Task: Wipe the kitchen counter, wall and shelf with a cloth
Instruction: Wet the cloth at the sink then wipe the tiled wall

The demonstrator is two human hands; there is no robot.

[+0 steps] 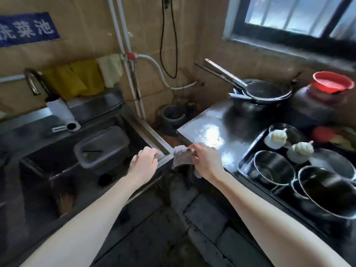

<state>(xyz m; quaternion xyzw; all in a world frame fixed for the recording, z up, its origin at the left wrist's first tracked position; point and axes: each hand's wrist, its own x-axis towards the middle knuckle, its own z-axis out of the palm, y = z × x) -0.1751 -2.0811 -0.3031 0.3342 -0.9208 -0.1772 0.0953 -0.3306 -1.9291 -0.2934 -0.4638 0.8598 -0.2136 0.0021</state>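
Two bare forearms are reaching forward from the bottom edge over a dark tiled floor (202, 218). The right hand (207, 160) is gripping a grey cloth (182, 156), fingers closed over its top, at the near left corner of the steel counter (208, 120); part of the cloth is hanging down past the counter's front edge. The left hand (144, 161) is resting on the near right corner of the sink (161, 140), fingers curled over the rim; whether it is gripping anything besides the rim cannot be told.

Inside the sink a clear plastic tub (102, 146) is sitting tilted. Along the counter's right side a black tray (248, 157) is holding metal bowls (273, 167) and two white garlic bulbs (289, 143). At the counter's far edge a black pot (264, 95) with long handles is standing beside a dark jar (316, 105) topped by a red bowl (332, 81).

On the sink's back edge a white roll (61, 112) is lying near the tap (32, 81). Yellow rags (77, 78) are hanging against the tiled wall (86, 26) under a blue sign (27, 28). White pipes (125, 54) are running down the wall, and a barred window (300, 14) is sitting above the counter.
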